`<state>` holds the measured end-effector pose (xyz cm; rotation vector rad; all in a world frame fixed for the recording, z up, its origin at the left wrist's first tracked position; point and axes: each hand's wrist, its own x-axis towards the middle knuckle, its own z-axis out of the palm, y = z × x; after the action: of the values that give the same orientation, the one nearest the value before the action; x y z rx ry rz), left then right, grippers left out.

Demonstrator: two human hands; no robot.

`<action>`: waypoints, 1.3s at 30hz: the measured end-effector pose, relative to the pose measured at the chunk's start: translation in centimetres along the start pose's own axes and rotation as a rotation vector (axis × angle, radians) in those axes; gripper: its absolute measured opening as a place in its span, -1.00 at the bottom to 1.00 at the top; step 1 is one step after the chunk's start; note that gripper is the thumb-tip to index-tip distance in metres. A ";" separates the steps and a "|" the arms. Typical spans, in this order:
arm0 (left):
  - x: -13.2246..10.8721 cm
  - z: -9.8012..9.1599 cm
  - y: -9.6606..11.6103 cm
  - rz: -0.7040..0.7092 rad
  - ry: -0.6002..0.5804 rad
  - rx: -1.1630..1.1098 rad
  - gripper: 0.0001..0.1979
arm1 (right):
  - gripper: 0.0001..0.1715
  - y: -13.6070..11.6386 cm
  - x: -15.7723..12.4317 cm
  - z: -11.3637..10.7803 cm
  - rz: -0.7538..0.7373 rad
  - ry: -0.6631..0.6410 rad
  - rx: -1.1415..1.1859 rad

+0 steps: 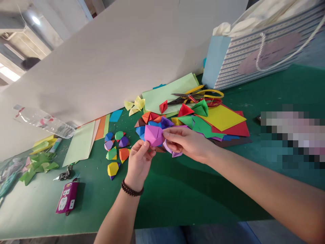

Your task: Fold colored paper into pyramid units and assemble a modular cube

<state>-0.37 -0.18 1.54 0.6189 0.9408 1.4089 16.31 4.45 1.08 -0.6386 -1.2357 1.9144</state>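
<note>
My left hand [138,164], with a dark beaded bracelet [132,188] on the wrist, and my right hand [186,144] both pinch a folded magenta-purple origami piece [153,135] above the green cutting mat [162,193]. Its lower side is partly hidden by my fingers. A lilac paper piece [170,151] lies just under my right hand. Behind my hands sits a heap of folded colored origami pieces [154,123]. Several finished two-tone origami gems [114,152] stand to the left of my left hand.
Orange-handled scissors [195,96] rest on sheets of colored paper, including a yellow sheet [220,117]. A striped gift bag [254,47] stands back right, a plastic bottle [44,121] lies left against a pale board [101,57], and a purple packet [67,197] sits front left.
</note>
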 end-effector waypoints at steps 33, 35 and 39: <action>-0.3 -0.1 -0.8 0.037 -0.111 -0.112 -0.68 | -0.70 0.7 -0.5 1.0 -0.195 -0.097 0.205; -0.3 0.0 -0.7 0.010 -0.102 -0.112 -0.66 | -0.70 0.7 -0.4 0.8 -0.200 -0.074 0.175; -0.3 -0.1 -0.5 -0.004 -0.152 -0.078 -0.65 | -0.67 0.5 -0.4 0.8 -0.187 -0.060 0.112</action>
<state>-0.10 -0.57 1.12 0.6549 0.7627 1.3681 15.76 3.60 0.94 -0.3952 -1.1728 1.8423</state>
